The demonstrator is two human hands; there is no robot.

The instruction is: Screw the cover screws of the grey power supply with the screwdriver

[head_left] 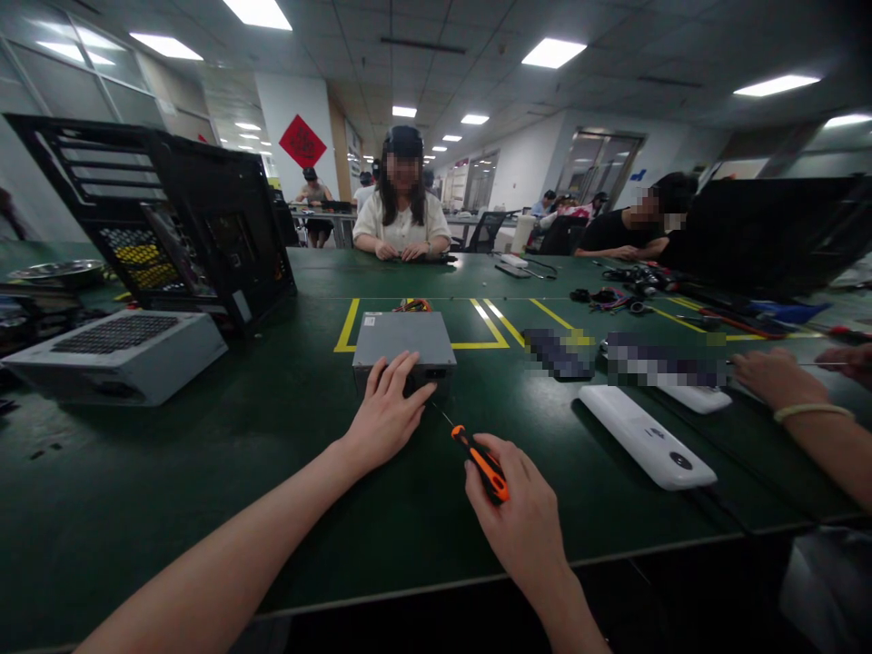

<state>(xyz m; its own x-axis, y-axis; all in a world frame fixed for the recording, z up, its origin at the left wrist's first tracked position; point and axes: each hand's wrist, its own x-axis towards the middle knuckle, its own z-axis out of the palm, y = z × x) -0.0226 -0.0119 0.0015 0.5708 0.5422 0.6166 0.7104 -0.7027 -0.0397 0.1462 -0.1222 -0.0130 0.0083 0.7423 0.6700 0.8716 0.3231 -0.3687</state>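
Observation:
A grey computer power supply [409, 336] sits on the green table with bundled coloured cables behind it. My left hand [390, 404] lies over its near top edge, fingers stretched out and apart, the thumb near the socket on the front face. In my right hand [521, 495] is a screwdriver [483, 463] with an orange and black handle. Its thin shaft points up and left toward the lower front of the power supply, close to my left thumb. Whether the tip touches the case I cannot tell.
At left stand a black computer case [197, 218] and a second power supply [123, 354]. To the right lie a white device [647, 436] with a cable and a dark blurred-out object [559, 354]. A co-worker's hand [780, 380] works at far right; another person sits opposite.

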